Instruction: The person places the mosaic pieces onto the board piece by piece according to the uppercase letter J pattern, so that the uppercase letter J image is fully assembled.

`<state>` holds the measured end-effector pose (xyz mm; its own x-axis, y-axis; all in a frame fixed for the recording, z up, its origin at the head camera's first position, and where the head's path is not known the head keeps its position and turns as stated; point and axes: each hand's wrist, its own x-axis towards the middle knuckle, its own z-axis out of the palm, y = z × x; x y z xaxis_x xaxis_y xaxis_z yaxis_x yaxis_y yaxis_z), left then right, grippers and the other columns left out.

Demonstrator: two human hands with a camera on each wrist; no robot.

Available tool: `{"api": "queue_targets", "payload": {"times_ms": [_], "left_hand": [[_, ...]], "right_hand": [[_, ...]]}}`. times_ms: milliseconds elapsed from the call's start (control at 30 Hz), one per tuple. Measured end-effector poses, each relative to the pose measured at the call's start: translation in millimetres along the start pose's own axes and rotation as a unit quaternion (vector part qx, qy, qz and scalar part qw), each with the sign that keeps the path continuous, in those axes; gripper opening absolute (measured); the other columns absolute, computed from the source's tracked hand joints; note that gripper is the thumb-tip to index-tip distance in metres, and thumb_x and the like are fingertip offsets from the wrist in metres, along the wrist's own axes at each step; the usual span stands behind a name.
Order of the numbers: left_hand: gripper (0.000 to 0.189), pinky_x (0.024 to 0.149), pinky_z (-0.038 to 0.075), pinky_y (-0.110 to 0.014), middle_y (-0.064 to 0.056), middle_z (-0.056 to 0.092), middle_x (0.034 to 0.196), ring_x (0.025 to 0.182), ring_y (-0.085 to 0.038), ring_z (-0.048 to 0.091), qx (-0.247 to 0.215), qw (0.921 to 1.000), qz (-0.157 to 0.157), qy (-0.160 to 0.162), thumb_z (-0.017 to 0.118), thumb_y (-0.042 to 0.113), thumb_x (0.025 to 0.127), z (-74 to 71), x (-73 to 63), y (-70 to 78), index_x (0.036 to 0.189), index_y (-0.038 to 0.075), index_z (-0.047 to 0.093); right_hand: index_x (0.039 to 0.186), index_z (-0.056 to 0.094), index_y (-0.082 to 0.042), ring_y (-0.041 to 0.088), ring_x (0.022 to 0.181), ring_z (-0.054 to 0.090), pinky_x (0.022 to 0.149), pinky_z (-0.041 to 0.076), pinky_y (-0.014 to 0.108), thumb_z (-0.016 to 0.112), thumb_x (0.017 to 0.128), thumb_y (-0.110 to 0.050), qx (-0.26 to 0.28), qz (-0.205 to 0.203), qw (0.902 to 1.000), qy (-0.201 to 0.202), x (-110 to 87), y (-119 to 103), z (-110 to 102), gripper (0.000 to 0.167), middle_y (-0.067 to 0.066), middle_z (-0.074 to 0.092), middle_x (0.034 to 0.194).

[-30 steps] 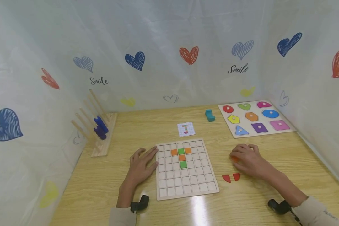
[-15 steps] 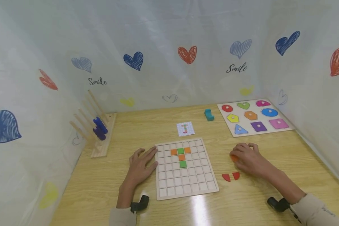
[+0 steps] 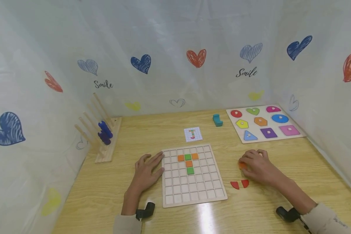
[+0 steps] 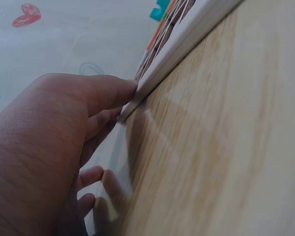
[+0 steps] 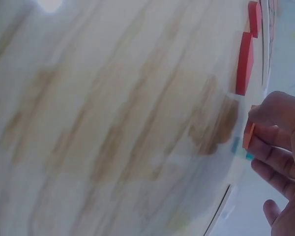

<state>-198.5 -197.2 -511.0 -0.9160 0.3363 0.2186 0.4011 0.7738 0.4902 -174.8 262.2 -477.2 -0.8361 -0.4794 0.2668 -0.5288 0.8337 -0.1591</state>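
Observation:
A wooden grid board [image 3: 194, 195] lies in the middle of the table, with orange and green square tiles [image 3: 188, 157] set in a T shape in its upper cells. My left hand [image 3: 146, 172] rests at the board's left edge, its thumb and fingertips touching the rim, as the left wrist view [image 4: 103, 96] also shows. To the right of the board, my right hand [image 3: 257, 165] pinches an orange square tile [image 5: 249, 129] between thumb and fingers, low over the table. Two red quarter-circle pieces [image 3: 235, 185] lie between that hand and the board.
Behind the board lies a small pattern card [image 3: 193, 134] showing a J shape. A teal block [image 3: 217, 120] and a knobbed shape puzzle [image 3: 266, 123] are at the back right. At the left stands a wooden peg rack [image 3: 108, 152] with blue pieces. A hearts-printed curtain [image 3: 169, 81] surrounds the table.
Both hands stay almost in place. The orange tile in my right hand has turned slightly and shows a little more beside the fingers. The whole view shifts slightly with the head.

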Motion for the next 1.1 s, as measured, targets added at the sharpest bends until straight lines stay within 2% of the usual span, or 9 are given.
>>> {"api": "queue_targets", "payload": {"times_ms": [300,900,1100], "left_hand": [[0.056,0.106,0.018,-0.059,0.008,0.044,0.154,0.135,-0.034,0.034,0.011,0.9999,0.003,0.002,0.063,0.037,0.097,1.7,-0.3,-1.8,0.149,0.023,0.051],[0.055,0.106,0.018,-0.059,0.008,0.043,0.155,0.135,-0.034,0.034,0.012,0.9999,0.007,0.002,0.061,0.038,0.098,0.2,0.1,-1.2,0.150,0.023,0.050],[0.055,0.106,0.018,-0.059,0.008,0.043,0.155,0.136,-0.034,0.034,0.010,0.9999,0.006,0.001,0.060,0.038,0.098,-0.9,0.1,-0.5,0.150,0.022,0.050]], "right_hand": [[0.093,0.074,-0.011,0.028,0.100,0.057,0.090,0.030,0.059,0.081,0.075,-0.012,0.000,-0.025,0.9996,0.012,5.9,-9,-1,0.019,-0.001,0.065,0.095],[0.094,0.074,-0.010,0.024,0.097,0.056,0.089,0.030,0.058,0.085,0.072,-0.010,0.029,-0.076,0.9957,0.045,19.2,-27,-2,0.025,-0.002,0.063,0.093],[0.094,0.074,-0.011,0.025,0.099,0.057,0.090,0.030,0.058,0.086,0.073,-0.011,0.031,-0.077,0.9960,0.034,23.8,-32,-1,0.024,-0.002,0.063,0.094]]}}
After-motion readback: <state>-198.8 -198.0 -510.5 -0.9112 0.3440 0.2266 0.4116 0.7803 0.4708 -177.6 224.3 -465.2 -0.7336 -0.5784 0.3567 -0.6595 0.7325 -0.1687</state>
